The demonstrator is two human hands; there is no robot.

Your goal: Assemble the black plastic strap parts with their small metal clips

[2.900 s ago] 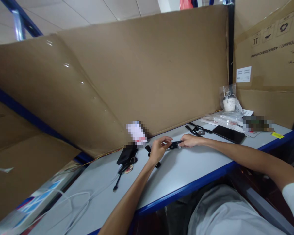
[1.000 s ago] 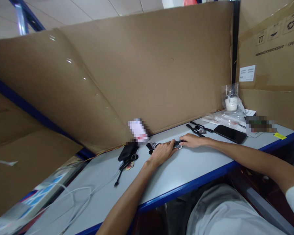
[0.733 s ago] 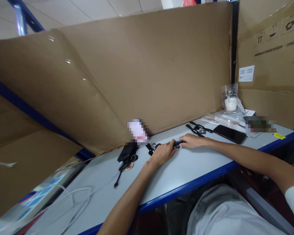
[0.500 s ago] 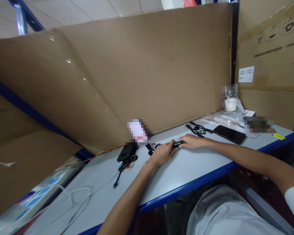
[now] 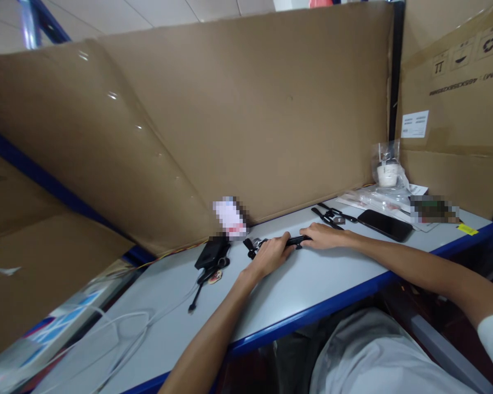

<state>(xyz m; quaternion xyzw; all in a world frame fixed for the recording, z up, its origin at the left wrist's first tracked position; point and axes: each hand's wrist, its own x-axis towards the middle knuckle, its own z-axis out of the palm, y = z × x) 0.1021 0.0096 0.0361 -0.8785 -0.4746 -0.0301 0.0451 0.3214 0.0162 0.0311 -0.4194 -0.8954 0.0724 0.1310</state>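
Between my hands, low over the grey tabletop point(image 5: 296, 284), is a slim black strap-like piece point(image 5: 296, 241); its exact kind is too small to make out. My left hand point(image 5: 273, 253) has its fingers closed around the left end. At the right end my right hand point(image 5: 322, 237) grips the same piece, its fingertips partly hidden. Just left of my left hand a black part with a loose end point(image 5: 250, 247) sticks out, along with a small clear bit. Beyond my right hand lie several black strap-like pieces point(image 5: 328, 216).
A black phone point(image 5: 385, 225) lies to the right. Behind it are plastic bags point(image 5: 370, 200) and a white tub point(image 5: 387, 174). On the left are a black box point(image 5: 211, 253), a short cable point(image 5: 195, 298) and white cords point(image 5: 143, 323). Cardboard walls point(image 5: 271, 109) stand behind.
The black piece between my hands has shifted slightly and now lies straighter. Both hands keep nearly the same place. The camera view has moved a little.
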